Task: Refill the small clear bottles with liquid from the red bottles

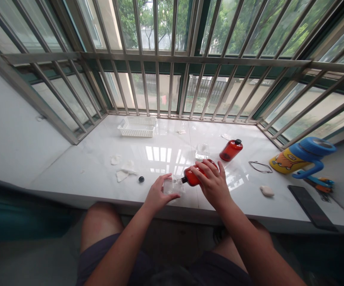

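Note:
My right hand (212, 180) is wrapped round a red-amber bottle (192, 177), tipped on its side with its dark neck pointing left. That neck reaches the opening of a small clear container (172, 187), which my left hand (158, 193) grips between thumb and fingers near the front of the counter. Whether liquid is flowing I cannot tell. A small black cap (141, 179) lies to the left of my left hand. Beyond my right hand are another clear container (202, 151) and a second red-amber bottle (230, 150) with a black cap, leaning over.
A white perforated basket (138, 128) stands at the back left of the white counter (94, 159). Crumpled white pieces (126, 171) lie at left. On the right are a blue-yellow jug (300, 155), a cord loop (260, 167), a beige case (266, 191) and a black phone (310, 206). Window bars close off the back.

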Tool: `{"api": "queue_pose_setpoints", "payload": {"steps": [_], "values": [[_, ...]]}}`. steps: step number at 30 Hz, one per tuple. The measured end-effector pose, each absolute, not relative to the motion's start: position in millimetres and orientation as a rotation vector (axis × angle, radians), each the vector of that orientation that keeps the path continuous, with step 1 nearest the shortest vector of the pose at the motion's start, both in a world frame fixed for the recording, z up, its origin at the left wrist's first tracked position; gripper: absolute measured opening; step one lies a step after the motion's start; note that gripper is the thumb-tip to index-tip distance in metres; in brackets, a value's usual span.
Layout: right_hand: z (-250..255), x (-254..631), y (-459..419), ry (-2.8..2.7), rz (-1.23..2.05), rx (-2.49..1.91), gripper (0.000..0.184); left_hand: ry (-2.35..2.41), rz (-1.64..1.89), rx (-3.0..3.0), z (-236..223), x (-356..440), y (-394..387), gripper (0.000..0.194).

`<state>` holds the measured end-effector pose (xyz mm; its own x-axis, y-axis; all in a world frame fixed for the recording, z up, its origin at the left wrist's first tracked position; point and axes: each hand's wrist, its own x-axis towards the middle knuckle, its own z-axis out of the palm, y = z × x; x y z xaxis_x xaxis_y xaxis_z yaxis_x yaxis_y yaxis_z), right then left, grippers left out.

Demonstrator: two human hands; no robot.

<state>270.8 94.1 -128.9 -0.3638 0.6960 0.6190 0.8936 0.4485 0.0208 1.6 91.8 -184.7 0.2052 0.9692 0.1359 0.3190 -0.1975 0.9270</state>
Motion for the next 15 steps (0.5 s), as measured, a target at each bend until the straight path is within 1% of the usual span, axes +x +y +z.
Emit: {"api": "queue_pose_setpoints", "payload": {"steps": [15], "values": [[-130.0, 270.8, 94.2, -2.163, -0.488, -1.324, 0.051, 1.236, 1.002, 1.680, -182.5, 1.9, 91.5, 0.085]]}}
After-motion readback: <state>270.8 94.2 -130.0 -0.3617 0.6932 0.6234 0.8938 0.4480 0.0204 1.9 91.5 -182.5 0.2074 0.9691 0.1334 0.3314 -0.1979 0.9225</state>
